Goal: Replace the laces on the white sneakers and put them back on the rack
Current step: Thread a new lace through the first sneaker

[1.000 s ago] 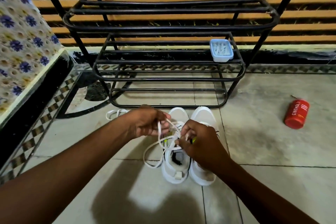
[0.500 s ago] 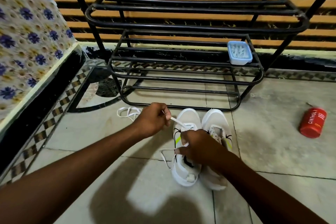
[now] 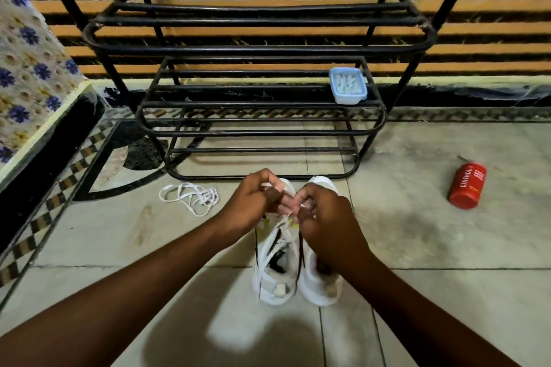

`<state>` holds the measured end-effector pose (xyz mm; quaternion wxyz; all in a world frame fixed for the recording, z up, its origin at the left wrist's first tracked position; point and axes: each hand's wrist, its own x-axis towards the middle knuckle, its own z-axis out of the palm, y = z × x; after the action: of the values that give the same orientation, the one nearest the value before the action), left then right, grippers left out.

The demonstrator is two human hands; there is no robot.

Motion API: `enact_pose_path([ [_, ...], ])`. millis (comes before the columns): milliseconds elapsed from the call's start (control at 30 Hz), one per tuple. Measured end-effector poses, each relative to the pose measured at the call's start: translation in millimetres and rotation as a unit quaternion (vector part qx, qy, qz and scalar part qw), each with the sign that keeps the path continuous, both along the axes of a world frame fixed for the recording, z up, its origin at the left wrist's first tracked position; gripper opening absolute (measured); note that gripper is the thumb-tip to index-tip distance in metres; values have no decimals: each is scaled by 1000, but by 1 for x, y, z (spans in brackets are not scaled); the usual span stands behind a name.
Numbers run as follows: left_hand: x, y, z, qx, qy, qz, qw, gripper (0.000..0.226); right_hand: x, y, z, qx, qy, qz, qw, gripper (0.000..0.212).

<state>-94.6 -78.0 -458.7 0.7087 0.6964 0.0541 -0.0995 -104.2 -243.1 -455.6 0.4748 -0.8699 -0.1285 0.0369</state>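
Both hands meet over the front of the left sneaker (image 3: 272,274): the left hand (image 3: 253,202) and the right hand (image 3: 326,217) have their fingers curled tight together, pinching the white lace (image 3: 284,225) that rises from the eyelets. Beside it, touching, stands the right sneaker (image 3: 320,287), both on the tiled floor (image 3: 417,247) just in front of the black metal rack (image 3: 259,49), toes toward it. A loose lace (image 3: 190,197) lies tangled on the floor left of the hands. A pale blue tub (image 3: 347,86) sits at the right end of the rack's middle shelf, and a red can (image 3: 467,185) lies on its side well off to the right
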Motion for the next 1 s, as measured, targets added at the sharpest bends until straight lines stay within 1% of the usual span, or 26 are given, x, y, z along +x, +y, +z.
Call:
enact_pose_path([
  [67,-4,-5,1,-9,26,-31,999,17,3,-9,-1,56,-2,-24,998,24],
  [133,-7,-1,3,9,32,-66,997,18,7,-16,-1,99,9,-24,995,20],
  [167,-7,4,3,29,28,-83,996,18,10,-18,0,97,-2,-22,995,18],
  [233,-5,12,3,81,13,-101,991,17,20,-20,-5,60,-29,-25,997,17],
  [267,-5,14,3,105,2,-100,989,17,25,-19,-10,40,-19,-25,999,17],
  [400,-7,16,-3,179,-54,-83,979,16,41,-13,-22,7,42,45,998,15],
  [500,-10,18,-14,203,-85,-35,975,24,45,-12,-28,32,63,94,993,9],
  [567,-11,20,-19,221,-106,-5,970,29,45,-10,-34,49,71,106,991,16],
  [633,-10,21,-21,228,-113,12,967,27,43,-8,-40,67,68,110,989,19],
  [733,-9,22,-21,243,-114,18,963,24,38,-2,-43,98,68,84,989,12],
  [933,-12,24,-22,238,-112,24,965,26,36,1,-43,94,4,25,995,13],
  [1000,-15,24,-25,267,-108,44,957,27,36,3,-45,97,-4,29,995,15],
])
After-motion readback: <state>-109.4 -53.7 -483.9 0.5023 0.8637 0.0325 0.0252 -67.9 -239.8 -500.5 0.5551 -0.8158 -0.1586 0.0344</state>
